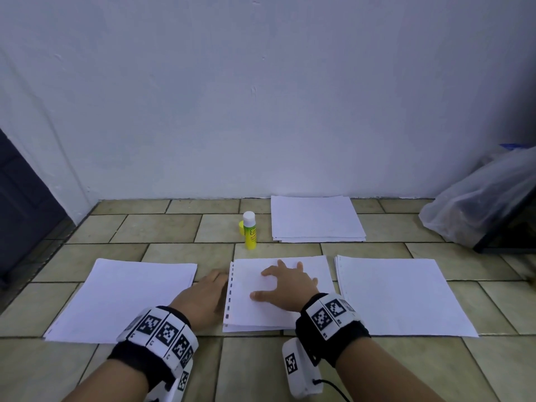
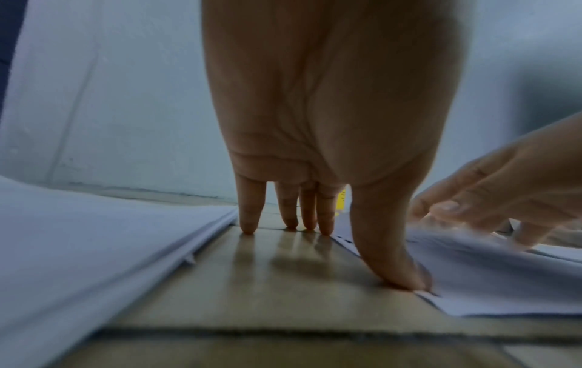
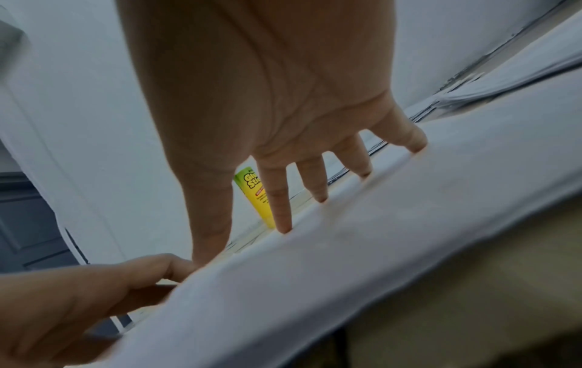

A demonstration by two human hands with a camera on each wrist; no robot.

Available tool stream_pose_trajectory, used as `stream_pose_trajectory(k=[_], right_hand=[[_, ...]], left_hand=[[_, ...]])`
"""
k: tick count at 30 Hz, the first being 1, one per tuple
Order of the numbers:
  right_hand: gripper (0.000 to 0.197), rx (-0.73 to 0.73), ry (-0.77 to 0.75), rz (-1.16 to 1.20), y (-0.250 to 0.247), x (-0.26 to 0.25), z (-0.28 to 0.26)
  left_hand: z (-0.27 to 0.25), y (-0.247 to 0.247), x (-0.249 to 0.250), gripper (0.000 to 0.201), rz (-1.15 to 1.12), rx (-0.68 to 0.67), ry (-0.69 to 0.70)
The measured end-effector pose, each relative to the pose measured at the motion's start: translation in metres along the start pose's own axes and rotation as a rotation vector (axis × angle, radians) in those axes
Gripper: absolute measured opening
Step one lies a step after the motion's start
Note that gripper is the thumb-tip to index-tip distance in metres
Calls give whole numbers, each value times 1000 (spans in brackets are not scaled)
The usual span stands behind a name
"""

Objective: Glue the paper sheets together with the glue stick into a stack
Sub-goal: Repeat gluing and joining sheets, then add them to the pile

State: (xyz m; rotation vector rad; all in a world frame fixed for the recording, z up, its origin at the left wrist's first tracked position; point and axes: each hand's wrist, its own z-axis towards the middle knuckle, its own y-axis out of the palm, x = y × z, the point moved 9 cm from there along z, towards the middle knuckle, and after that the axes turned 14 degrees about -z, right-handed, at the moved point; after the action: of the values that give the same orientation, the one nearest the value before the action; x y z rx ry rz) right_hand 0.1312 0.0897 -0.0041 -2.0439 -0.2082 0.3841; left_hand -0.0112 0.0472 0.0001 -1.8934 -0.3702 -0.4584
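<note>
While both hands lie flat, holding nothing | right hand [image 1: 285, 287] presses centre stack [image 1: 246, 317], left hand [image 1: 203, 297] beside it | glue stick [image 1: 250, 231] upright beyond, slightly nearer left fingers [image 2: 249, 214].

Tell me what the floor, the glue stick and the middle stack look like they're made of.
Floor: likely glazed ceramic tile, beige slabs with dark grout lines and a faint sheen. Glue stick: seemingly glossy plastic, a yellow-green tube with a white top. Middle stack: thin matte white paper with punched holes along its left edge, pressed flat under the right hand.
</note>
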Motion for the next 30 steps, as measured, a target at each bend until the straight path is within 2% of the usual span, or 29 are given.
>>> stream_pose_trajectory(k=[9,18,24,27,30], right_hand=[[89,17,-16,-47,5,-1,3],[90,28,-16,-73,8,-2,5],[79,-1,-12,-61,5,0,5],[71,-1,-13,-71,5,0,8],[74,-1,-8,-100,7,-1,9]], left_hand=[[1,-3,-3,72,11,-20,-33],[-3,-5,-4,71,-30,-38,-74],[-2,-12,-9,53,-182,-55,-111],[0,-9,-6,67,-153,-73,-80],[1,-2,-1,83,-4,-82,-72]])
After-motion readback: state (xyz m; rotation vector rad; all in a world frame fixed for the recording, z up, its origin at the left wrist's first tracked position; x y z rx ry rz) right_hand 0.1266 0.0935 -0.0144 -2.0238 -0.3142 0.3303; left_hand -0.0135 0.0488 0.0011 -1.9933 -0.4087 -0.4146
